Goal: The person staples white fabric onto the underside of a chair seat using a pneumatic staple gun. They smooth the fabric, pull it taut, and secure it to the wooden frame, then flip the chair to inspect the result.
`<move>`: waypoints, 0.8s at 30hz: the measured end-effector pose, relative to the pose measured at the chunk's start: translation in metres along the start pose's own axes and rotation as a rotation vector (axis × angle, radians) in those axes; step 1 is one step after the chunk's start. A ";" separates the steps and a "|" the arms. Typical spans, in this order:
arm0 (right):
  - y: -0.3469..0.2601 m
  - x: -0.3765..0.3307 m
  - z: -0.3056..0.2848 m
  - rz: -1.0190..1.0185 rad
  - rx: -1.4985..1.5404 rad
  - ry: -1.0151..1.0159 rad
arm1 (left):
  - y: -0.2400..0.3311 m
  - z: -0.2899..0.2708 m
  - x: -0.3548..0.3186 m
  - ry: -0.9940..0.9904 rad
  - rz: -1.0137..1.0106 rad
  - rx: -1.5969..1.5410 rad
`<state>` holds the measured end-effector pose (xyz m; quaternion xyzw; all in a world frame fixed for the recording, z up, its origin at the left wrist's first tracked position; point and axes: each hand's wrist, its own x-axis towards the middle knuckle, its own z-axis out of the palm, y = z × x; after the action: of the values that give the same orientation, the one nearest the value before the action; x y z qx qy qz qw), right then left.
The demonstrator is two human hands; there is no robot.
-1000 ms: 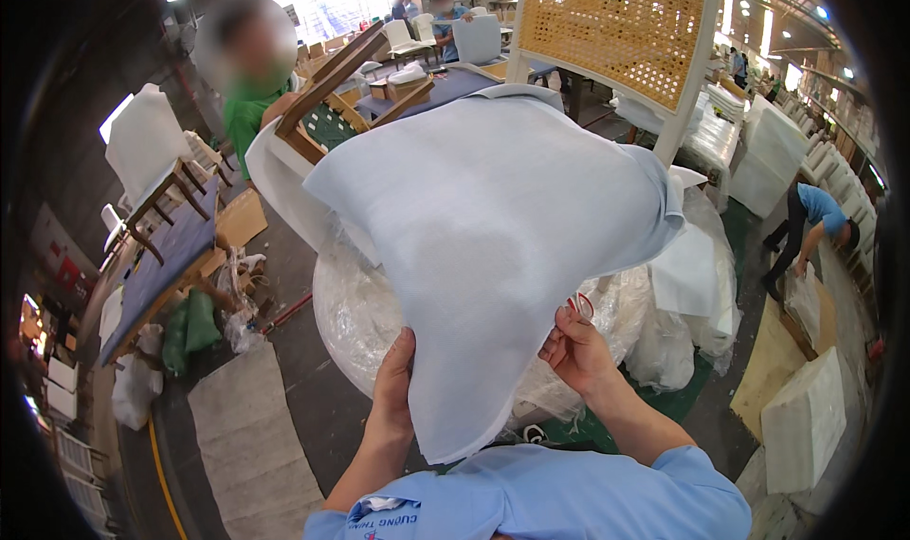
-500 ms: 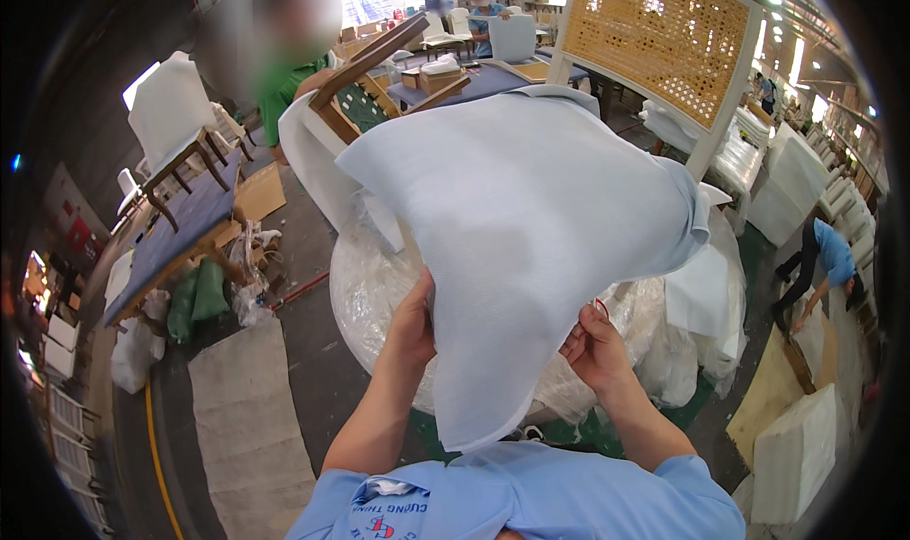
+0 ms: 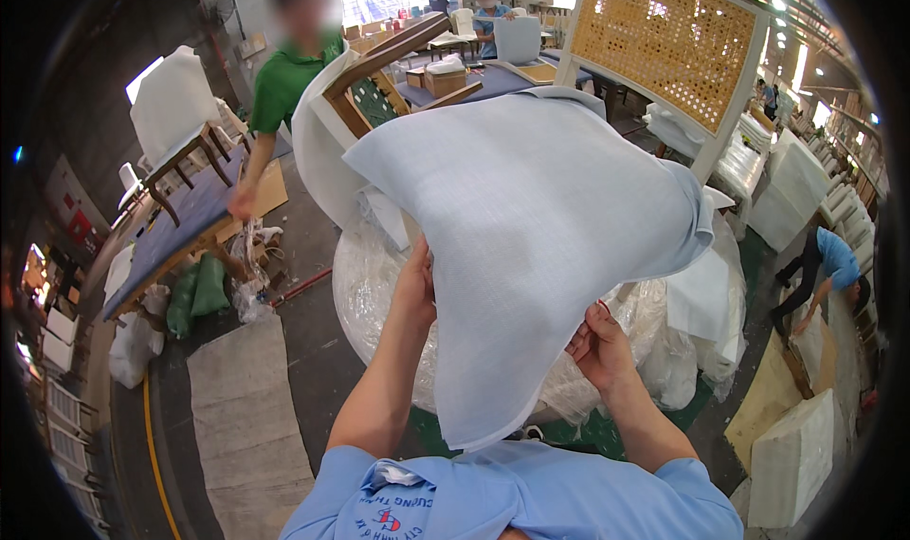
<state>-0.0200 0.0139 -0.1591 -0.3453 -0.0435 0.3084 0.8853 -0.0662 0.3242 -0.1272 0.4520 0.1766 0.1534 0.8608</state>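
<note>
Holding a pale blue fabric cover [image 3: 531,246] up at chest height, the person stands before a large plastic-wrapped bundle [image 3: 379,293] resting on the floor. The left hand [image 3: 415,289] is clenched on the cover's left edge; its fingers are tucked behind the cloth, so only the back of the hand shows. The right hand [image 3: 599,346] grasps the cover's lower right edge, thumb pressed to the fabric.

Position of the cover: spread wide and bulging outward, away from the person, with its lower corner hanging down toward the person's shirt. It is off the floor and, as far as can be seen, clear of the bundle behind it.

Progress, as a judgement: the cover is lifted and opened out, but it is not yet fitted over anything or laid down. No cushion or frame is seen inside it.

Surroundings: a wooden chair frame [image 3: 389,71] lies tilted just beyond the bundle, beside a person in a green shirt [image 3: 284,80]. A cane-panel screen [image 3: 664,37] stands to the right, above white wrapped blocks [image 3: 791,459] on the floor.
</note>
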 end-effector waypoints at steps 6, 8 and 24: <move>0.001 0.003 -0.002 -0.011 -0.017 -0.037 | -0.013 -0.014 0.023 0.012 -0.074 -0.122; 0.002 0.003 -0.004 -0.012 -0.022 -0.025 | -0.011 -0.018 0.026 0.002 -0.072 0.000; 0.004 0.006 -0.007 -0.024 -0.034 0.000 | -0.020 -0.002 0.042 0.071 0.061 0.088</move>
<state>-0.0149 0.0158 -0.1676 -0.3600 -0.0527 0.2970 0.8829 -0.0276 0.3329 -0.1517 0.4888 0.1995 0.1878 0.8283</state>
